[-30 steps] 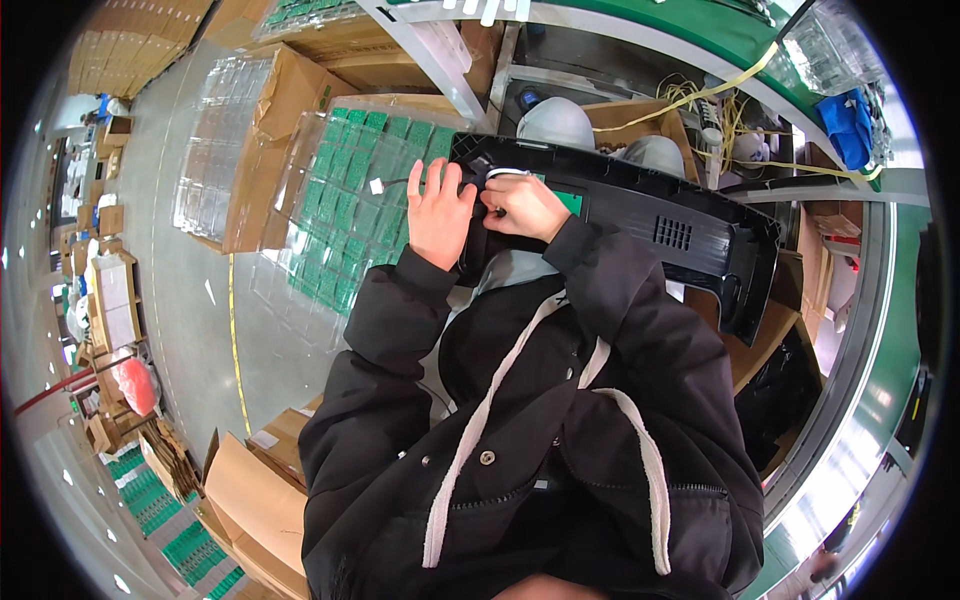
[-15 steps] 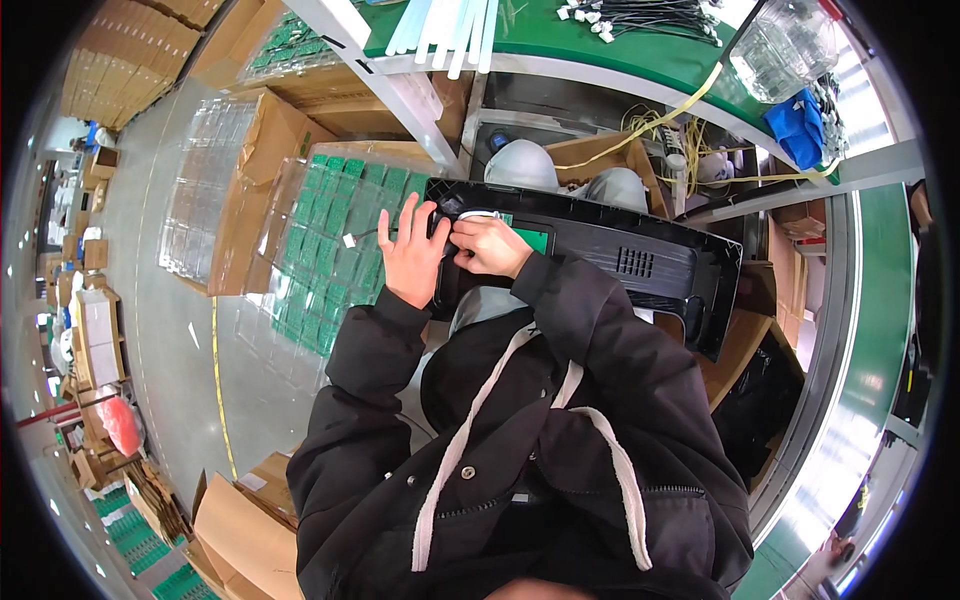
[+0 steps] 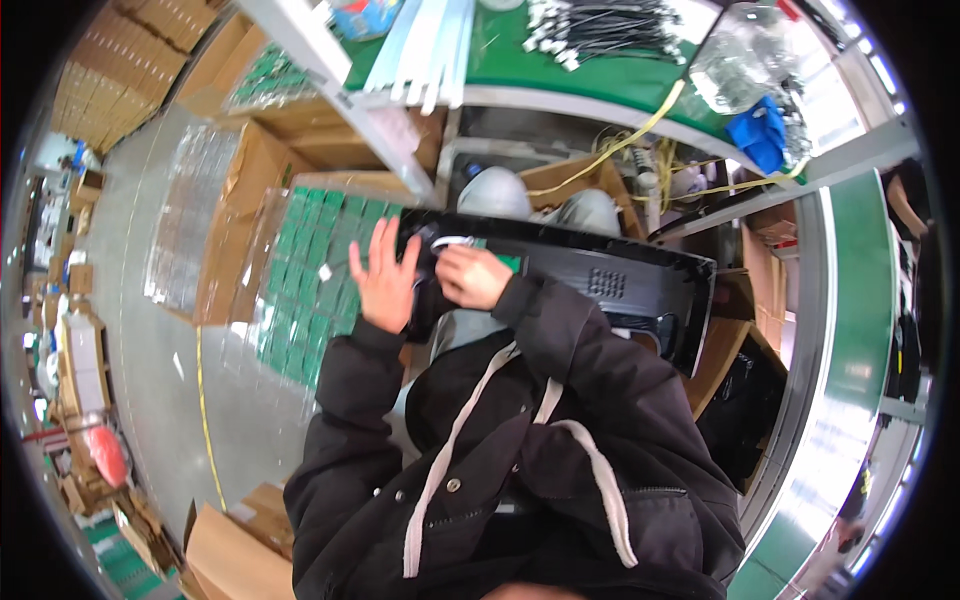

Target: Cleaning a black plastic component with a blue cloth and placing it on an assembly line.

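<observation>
A long black plastic housing (image 3: 560, 270) lies across my lap, its hollow side up, with a vent grille towards its right part. My left hand (image 3: 383, 285) is at the housing's left end, fingers spread and stretched out; whether its thumb touches anything is unclear. Beside it my right hand (image 3: 472, 275) is bent inward, fingertips pinched together over the left part of the housing; what they hold is hidden. A white loop-like piece (image 3: 452, 241) shows just past those fingers. Part of a green circuit board (image 3: 514, 263) shows inside the housing. A small white connector (image 3: 324, 271) appears left of my left hand.
Clear trays of green boards (image 3: 310, 260) stand to the left beside a cardboard box (image 3: 245, 215). Ahead, a green workbench (image 3: 500, 60) bears pale blue strips (image 3: 425, 45) and black cables with white connectors (image 3: 600, 30). A yellow cord (image 3: 640, 130) hangs from its edge.
The view has shifted, so hands and housing appear lower and further left. My left hand's fingers have spread a little apart from my right hand, which stays pinched over the housing.
</observation>
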`<state>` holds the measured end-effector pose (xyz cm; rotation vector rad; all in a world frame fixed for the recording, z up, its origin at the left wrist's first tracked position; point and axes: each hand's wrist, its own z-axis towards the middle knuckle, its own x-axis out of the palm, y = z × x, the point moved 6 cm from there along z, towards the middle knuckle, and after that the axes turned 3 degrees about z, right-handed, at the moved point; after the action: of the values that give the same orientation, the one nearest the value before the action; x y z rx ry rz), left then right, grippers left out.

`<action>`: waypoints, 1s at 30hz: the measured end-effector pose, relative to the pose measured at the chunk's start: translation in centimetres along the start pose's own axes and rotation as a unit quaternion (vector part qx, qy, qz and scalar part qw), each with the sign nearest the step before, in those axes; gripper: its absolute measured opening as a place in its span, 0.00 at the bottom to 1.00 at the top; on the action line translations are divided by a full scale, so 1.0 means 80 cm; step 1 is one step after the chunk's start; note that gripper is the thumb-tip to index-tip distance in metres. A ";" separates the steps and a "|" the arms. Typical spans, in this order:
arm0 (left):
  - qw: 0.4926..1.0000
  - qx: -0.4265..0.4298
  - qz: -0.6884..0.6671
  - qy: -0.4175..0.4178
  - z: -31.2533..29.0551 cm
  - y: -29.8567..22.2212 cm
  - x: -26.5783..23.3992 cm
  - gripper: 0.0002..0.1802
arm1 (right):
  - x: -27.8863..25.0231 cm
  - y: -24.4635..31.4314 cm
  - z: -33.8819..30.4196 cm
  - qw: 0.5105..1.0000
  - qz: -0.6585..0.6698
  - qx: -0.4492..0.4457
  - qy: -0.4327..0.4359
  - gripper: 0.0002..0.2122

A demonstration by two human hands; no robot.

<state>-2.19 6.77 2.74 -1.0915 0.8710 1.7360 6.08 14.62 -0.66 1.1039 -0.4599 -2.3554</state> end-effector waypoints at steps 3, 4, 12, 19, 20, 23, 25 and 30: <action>1.000 -0.006 -0.004 0.006 -0.013 0.016 0.003 0.33 | -0.106 0.015 -0.021 0.996 -0.054 0.060 -0.041 0.09; 1.000 -0.007 0.002 0.004 -0.018 0.020 0.003 0.33 | -0.154 0.014 -0.033 0.990 -0.096 0.089 -0.046 0.10; 0.999 0.033 -0.027 -0.010 0.000 0.027 0.016 0.20 | -0.263 -0.070 -0.205 0.839 -0.303 0.335 0.303 0.13; 0.964 0.028 0.122 -0.236 0.036 -0.022 -0.103 0.15 | -0.352 0.060 -0.201 0.886 -0.371 0.252 0.120 0.06; 0.964 0.035 0.115 -0.238 0.045 -0.037 -0.133 0.15 | -0.378 0.075 -0.202 0.884 -0.382 0.264 0.060 0.05; 0.877 0.048 0.079 -0.472 0.043 -0.086 -0.234 0.17 | -0.459 0.144 -0.218 0.843 -0.438 0.294 -0.101 0.07; 0.862 0.109 0.018 -0.495 0.032 -0.112 -0.236 0.19 | -0.507 0.203 -0.224 0.787 -0.473 0.313 -0.241 0.07; 0.913 0.148 -0.084 -0.371 0.029 -0.149 -0.203 0.22 | -0.588 0.286 -0.312 0.580 -0.508 0.414 -0.485 0.10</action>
<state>11.74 8.17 17.37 -0.2414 0.5062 1.6137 58.13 20.06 24.21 0.0191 -1.8914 -3.8542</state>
